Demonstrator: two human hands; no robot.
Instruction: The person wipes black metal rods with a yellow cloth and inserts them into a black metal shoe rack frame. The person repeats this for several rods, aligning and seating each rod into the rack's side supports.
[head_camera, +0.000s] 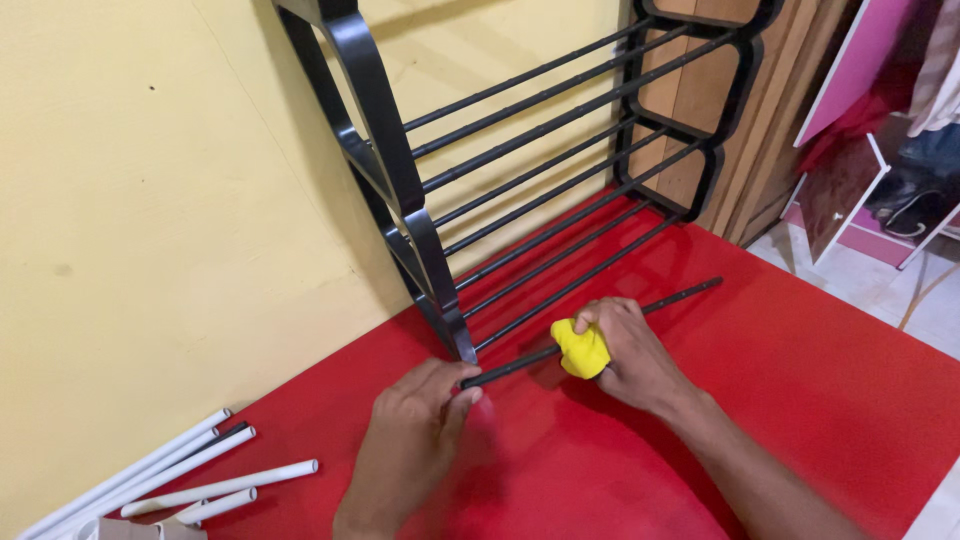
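A thin black metal rod (672, 298) lies across the red floor mat (820, 390). My left hand (415, 430) pinches the rod's near end between thumb and fingers. My right hand (630, 355) presses a crumpled yellow cloth (580, 350) around the rod's middle. Just beyond stands a black rack (400, 190) with several parallel rods between two side frames, against the yellow wall.
Several white tubes (215, 488) lie on the floor at the lower left by the wall. A wooden panel (760, 150) stands behind the rack. A pink and white shelf unit (880, 190) with clothes and shoes is at the upper right, on tiled floor.
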